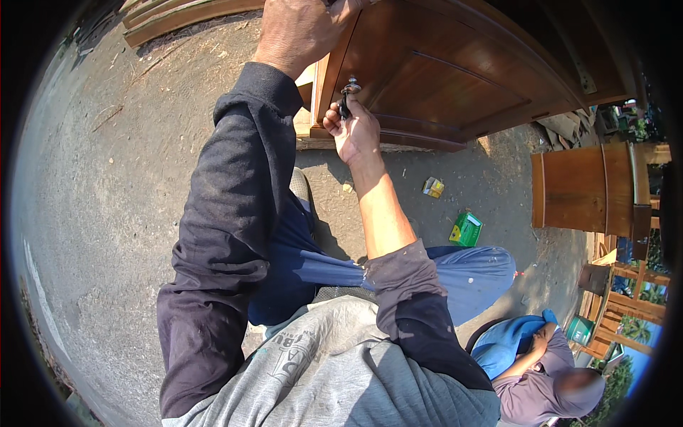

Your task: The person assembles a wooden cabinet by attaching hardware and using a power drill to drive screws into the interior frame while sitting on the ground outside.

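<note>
A brown varnished wooden cabinet (pixel 455 78) with a panelled door stands in front of me. My left hand (pixel 302 32) is at its upper left edge, its fingertips cut off by the top of the picture. On the door, near that edge, sits a shiny round metal fitting (pixel 351 87). Just below the fitting, my right hand (pixel 354 134) pinches a small black piece (pixel 344 108) that reaches up to the metal. Whether this piece is a key or a tool, I cannot make out. The right fingers are closed around it.
A green box (pixel 466 229) and a small yellow carton (pixel 432 187) lie on the ground to the right. Another wooden cabinet (pixel 587 191) stands farther right. A person (pixel 541 370) sits at the lower right. Wooden beams (pixel 178 18) lie at the upper left.
</note>
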Available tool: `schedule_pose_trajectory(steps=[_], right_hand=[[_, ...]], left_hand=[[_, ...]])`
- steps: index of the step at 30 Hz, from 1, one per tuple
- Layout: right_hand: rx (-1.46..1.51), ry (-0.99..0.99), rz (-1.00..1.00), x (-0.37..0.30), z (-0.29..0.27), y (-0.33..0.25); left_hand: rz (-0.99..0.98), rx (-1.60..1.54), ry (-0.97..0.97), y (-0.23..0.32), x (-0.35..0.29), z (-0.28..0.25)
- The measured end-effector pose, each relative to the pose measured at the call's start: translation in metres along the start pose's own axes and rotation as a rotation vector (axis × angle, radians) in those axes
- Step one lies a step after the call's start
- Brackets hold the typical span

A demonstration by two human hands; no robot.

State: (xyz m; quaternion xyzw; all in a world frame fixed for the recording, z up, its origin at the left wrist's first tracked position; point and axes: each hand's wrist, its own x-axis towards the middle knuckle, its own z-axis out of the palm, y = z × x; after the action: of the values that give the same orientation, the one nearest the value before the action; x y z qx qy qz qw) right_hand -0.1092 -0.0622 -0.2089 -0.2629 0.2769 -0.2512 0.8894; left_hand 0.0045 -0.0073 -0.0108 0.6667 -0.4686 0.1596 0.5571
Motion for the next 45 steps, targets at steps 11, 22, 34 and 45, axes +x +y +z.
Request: schedule_pose_trajectory(steps=[11, 22, 34, 45], right_hand=[[-1.248, 0.417, -0.973, -0.015, 0.021, 0.001], [-1.351, 0.011, -0.852, -0.121, -0.011, -0.045], [-1.368, 0.155, 0.143, -0.357, -0.27, -0.223], [-0.3, 0.533, -0.529, -0.373, -0.43, -0.358]], left_hand=[[-0.079, 0.069, -0.071, 0.005, 0.001, -0.008], [-0.105, -0.231, -0.222, -0.045, -0.005, -0.029], [-0.103, 0.298, -0.868, 0.047, -0.121, -0.089], [-0.202, 0.493, -0.821, 0.078, -0.141, 0.008]])
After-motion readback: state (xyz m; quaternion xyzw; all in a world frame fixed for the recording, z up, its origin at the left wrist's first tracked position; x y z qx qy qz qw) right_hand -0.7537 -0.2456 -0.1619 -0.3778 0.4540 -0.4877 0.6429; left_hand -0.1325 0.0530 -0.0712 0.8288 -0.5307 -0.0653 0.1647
